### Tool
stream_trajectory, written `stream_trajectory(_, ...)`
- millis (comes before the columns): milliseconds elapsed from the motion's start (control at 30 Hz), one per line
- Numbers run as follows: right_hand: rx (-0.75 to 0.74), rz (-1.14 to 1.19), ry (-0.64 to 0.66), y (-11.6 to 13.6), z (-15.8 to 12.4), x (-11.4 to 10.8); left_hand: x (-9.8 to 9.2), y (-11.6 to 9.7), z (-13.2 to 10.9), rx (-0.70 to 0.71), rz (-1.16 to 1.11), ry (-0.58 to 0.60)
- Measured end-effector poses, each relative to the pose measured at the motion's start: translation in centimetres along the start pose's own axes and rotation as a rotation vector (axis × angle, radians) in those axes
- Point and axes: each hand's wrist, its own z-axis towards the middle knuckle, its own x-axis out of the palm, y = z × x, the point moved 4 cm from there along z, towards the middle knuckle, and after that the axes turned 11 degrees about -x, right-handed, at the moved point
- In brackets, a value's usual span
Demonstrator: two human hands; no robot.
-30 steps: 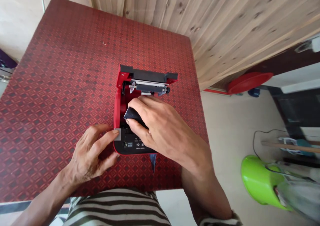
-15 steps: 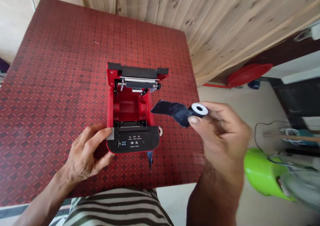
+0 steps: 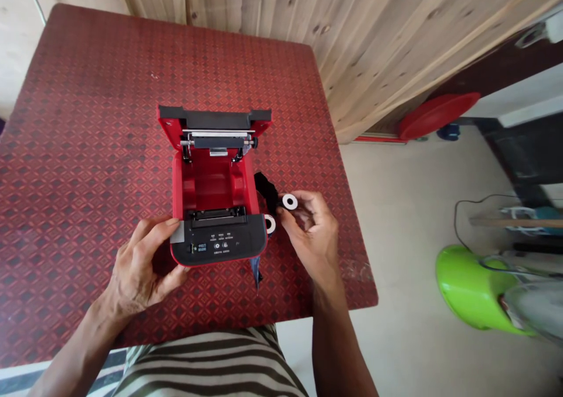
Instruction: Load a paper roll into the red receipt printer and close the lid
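Note:
A red and black label printer (image 3: 219, 238) stands on the table with its lid (image 3: 215, 121) raised. Its red inner compartment (image 3: 213, 186) holds no roll. My left hand (image 3: 143, 262) grips the printer's front left corner, thumb below and fingers on top by a grey patch. To the right of the printer, my right hand (image 3: 314, 224) pinches a small roll of black ribbon (image 3: 290, 202) with a white core, low over the table. Its loose black end trails left toward the printer's side. Partly hidden by the printer lies another white-cored roll (image 3: 270, 225).
A dark strip (image 3: 255, 271) sticks out below the printer's front right corner. The red patterned table (image 3: 109, 121) ends at a wooden plank wall (image 3: 264, 10). On the floor to the right are a lime green bucket (image 3: 466, 285) and a red round basin (image 3: 440, 115).
My right hand has moved left and down with the ribbon roll, closer to the printer and table. The left hand keeps its grip on the printer. The view has shifted slightly.

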Motion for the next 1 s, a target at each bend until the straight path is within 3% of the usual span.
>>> stream_trajectory(333, -0.007, 0.028, 0.051, 0.7, -0.6, 1.3, 0.1, 0.2, -0.1, -0.009, -0.010, 0.032)
stream_trajectory(733, 0.038, 0.035, 0.297, 1.2, -0.3, -0.9, 0.0, 0.0, 0.2, -0.054, -0.005, 0.069)
stream_trajectory(1000, 0.011, -0.069, 0.282, 1.7, 0.0, -1.0, -0.2, -0.3, 0.1, -0.057, 0.014, 0.052)
